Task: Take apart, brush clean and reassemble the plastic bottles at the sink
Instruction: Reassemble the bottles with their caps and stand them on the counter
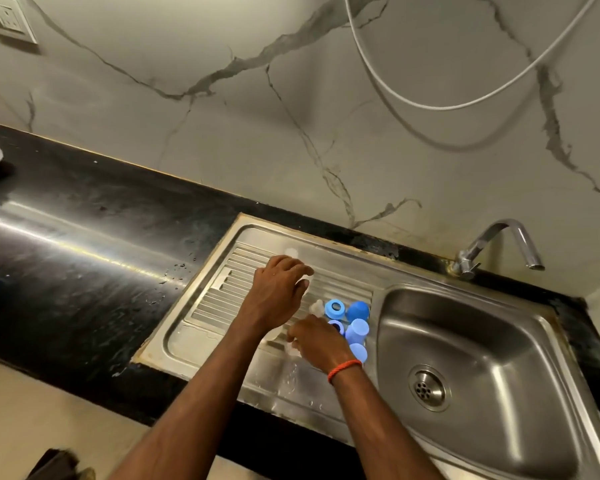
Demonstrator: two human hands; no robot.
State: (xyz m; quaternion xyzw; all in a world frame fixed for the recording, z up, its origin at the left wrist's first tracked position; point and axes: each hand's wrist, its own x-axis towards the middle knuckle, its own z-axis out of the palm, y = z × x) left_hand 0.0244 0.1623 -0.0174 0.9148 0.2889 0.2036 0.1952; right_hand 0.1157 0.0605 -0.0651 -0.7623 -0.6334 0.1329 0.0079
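Left hand [278, 292]: curled round a clear bottle [304, 282] on the drainboard [215, 303], likely steadied for reassembly
Right hand [317, 337]: over a clear piece [290, 346], grip cannot be told
Blue caps [357, 310]: grouped beside the basin [482, 341], kept within reach

Busy in the middle, room at the sides

The left grip [278, 292] and the right grip [321, 342] fill the middle of the drain board [215, 296], with clear pieces [291, 348] just beside the right one. Blue caps [357, 330] stand packed along the board's right edge, next to the sink bowl [499, 341], and block the low way in from there. A blurry clear thing [291, 252] stands at the back of the board. There is room on the ribbed left part of the board, on the black table [66, 244] to its left, and in the bowl below the tap [499, 244].
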